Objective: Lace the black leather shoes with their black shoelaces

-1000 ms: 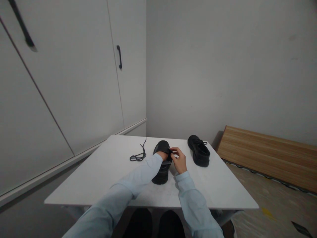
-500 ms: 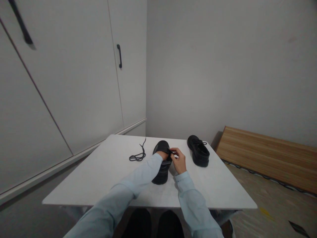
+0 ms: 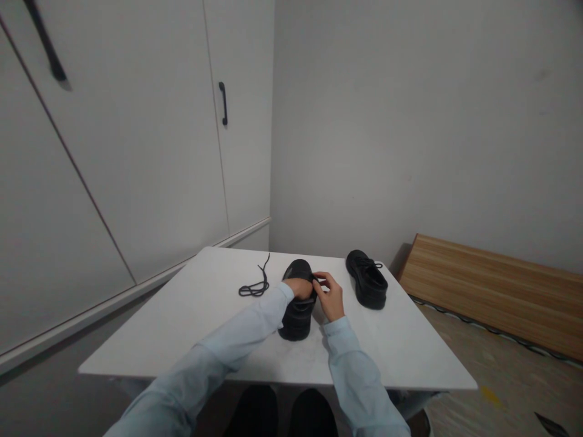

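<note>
A black shoe (image 3: 295, 326) stands on the table in front of me, toe pointing away. Across its upper lies my left hand (image 3: 299, 287), the fingers reaching into or over the opening and mostly hidden. At the shoe's right edge my right hand (image 3: 330, 297) pinches with thumb and forefinger, on what looks like the side flap. Left of the shoe, a loose black shoelace (image 3: 255, 289) lies in folded loops, one end trailing away. A second black shoe (image 3: 368, 281), with its lace in, stands to the right.
The white table (image 3: 191, 328) carries both shoes and the lace. Behind it rise a grey wall (image 3: 387, 133) and, at left, white cabinet doors with dark handles (image 3: 223, 103). A wood-grain board (image 3: 492, 291) leans at the right, beyond the table. My knees are under the near edge.
My left hand has turned and lies flatter across the shoe, its wrist slightly to the left. The right hand keeps its pinch at the shoe's edge. The view has shifted slightly.
</note>
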### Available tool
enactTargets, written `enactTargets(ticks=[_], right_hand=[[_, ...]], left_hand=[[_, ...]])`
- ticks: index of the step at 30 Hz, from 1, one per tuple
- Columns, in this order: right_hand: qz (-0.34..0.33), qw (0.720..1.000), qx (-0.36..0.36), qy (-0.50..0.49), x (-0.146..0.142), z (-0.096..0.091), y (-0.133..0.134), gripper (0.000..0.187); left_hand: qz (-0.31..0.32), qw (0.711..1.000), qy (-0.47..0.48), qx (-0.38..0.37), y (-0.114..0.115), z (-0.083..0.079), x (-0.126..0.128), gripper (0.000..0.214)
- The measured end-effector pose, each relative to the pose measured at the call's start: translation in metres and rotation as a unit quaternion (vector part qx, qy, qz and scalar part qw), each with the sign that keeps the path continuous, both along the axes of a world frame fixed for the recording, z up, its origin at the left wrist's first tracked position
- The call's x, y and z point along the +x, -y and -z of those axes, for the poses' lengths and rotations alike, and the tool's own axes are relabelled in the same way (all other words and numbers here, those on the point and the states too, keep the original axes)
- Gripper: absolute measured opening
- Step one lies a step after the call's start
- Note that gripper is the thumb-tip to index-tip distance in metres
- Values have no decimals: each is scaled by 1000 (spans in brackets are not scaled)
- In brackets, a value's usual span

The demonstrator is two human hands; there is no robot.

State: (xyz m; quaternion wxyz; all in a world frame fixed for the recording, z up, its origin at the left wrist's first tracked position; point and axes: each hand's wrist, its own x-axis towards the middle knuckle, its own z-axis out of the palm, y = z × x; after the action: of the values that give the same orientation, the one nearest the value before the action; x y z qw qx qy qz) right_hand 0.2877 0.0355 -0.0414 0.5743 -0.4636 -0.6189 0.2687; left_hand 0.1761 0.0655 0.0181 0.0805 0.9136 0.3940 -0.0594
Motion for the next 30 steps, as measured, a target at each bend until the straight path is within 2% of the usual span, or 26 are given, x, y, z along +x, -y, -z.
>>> enactTargets(ticks=[3,5,9,12,17,24,30], right_hand=[[1,1000,4,6,0,0,-1,23],[2,1000,5,10,0,2,-2,23],[-2,1000,7,18,1,3,-3,25],[-3,1000,10,20,2,2,-3,25],[-2,1000,11,25,2,2,-2,25],[-4,999,31,25,3,2,-2,25],[-6,999,29,25,3,5,-4,28]], left_hand=[[15,998,-64,-22,11,-11,-7,23],[17,998,-65,-21,19,-19,-13,27],[26,1000,9,10,43,-37,-29,33],[-7,998,45,35,64,-44,-37,32],[-44,995,27,82,83,-36,-40,33],[-50,989,49,133,84,-17,-40,42],[-55,991,43,116,84,-11,-43,42]])
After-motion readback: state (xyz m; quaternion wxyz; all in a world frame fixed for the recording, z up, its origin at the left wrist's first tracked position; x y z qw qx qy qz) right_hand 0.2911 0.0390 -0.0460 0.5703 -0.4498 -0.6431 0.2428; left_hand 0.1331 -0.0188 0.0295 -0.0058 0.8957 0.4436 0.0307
